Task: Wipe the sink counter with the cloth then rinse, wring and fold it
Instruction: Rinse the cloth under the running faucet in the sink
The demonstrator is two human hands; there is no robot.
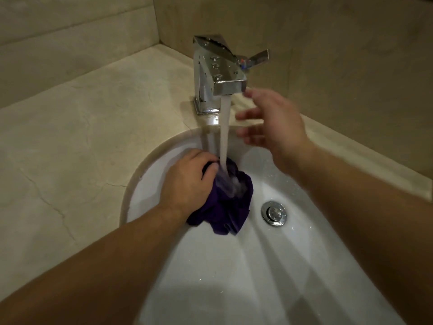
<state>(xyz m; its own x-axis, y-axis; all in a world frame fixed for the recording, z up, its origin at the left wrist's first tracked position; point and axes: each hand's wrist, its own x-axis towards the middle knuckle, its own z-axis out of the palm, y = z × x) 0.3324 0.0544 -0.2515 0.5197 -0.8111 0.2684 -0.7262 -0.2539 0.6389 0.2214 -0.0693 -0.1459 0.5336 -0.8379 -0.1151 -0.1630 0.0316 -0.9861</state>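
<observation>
The purple cloth (225, 198) is bunched into a lump inside the white sink (269, 266), against the basin's left wall and left of the chrome drain (274, 213). Crumpled as it is, it has no clear edges; the lump runs roughly from under the water stream (224, 132) toward the near side of the basin, its loose folds trailing nearest the camera. The left hand (185, 181) is closed around the lump's left side, fingers curled over the top, so that part of the cloth is hidden beneath the palm. Water from the square chrome faucet (218, 71) strikes the cloth's upper end, and the fabric there is blurred by the flow. The right hand (271, 123) hovers just right of the stream below the spout, fingers spread and holding nothing; its fingertips are smeared by motion. The beige table (70, 127) surrounds the sink, which the lower picture edge cuts off.
</observation>
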